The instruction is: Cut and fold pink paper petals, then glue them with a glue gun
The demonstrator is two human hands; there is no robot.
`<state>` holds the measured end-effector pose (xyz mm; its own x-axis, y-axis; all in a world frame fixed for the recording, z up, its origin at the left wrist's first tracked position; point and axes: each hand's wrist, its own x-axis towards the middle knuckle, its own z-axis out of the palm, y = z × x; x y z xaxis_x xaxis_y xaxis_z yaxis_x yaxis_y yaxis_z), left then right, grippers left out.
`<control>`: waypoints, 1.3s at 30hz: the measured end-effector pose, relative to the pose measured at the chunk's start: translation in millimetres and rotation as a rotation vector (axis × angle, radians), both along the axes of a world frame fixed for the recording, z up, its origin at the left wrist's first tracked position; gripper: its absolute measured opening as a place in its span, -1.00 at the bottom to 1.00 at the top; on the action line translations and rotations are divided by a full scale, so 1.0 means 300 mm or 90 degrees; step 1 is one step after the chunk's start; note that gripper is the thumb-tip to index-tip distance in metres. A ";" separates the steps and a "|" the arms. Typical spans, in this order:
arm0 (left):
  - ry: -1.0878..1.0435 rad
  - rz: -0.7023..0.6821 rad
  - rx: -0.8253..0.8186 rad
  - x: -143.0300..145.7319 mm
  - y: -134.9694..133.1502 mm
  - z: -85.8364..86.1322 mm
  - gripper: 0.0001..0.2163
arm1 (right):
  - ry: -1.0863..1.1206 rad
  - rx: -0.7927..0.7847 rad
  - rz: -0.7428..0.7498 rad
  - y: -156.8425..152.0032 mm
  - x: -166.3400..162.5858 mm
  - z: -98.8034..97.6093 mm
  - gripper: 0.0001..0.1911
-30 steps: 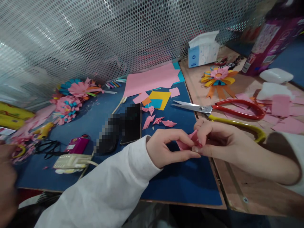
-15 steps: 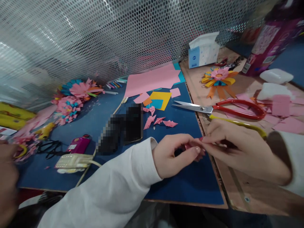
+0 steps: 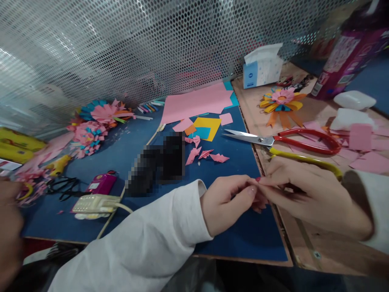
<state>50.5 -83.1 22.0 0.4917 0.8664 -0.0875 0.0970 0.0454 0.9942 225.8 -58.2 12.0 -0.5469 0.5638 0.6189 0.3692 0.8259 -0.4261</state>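
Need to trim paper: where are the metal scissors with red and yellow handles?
In the head view, the scissors lie right of centre, just beyond the bare right hand, blades pointing left.

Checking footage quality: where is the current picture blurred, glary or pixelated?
Head view: another person's hand, left edge, is blurred; head view: pale glare streaks the perforated screen, upper left; head view: a pixelated patch covers detail left of centre; head view: the wearer's right hand looks clearer.
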 end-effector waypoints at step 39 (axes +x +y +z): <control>-0.036 0.116 0.045 -0.043 0.069 -0.058 -0.60 | 0.089 -0.273 -0.089 0.053 -0.015 -0.030 -0.72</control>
<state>37.5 -62.4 4.6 0.3288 0.9444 0.0002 0.0368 -0.0130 0.9992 221.2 -42.2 3.0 -0.3752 0.8470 0.3765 0.3794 0.5110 -0.7713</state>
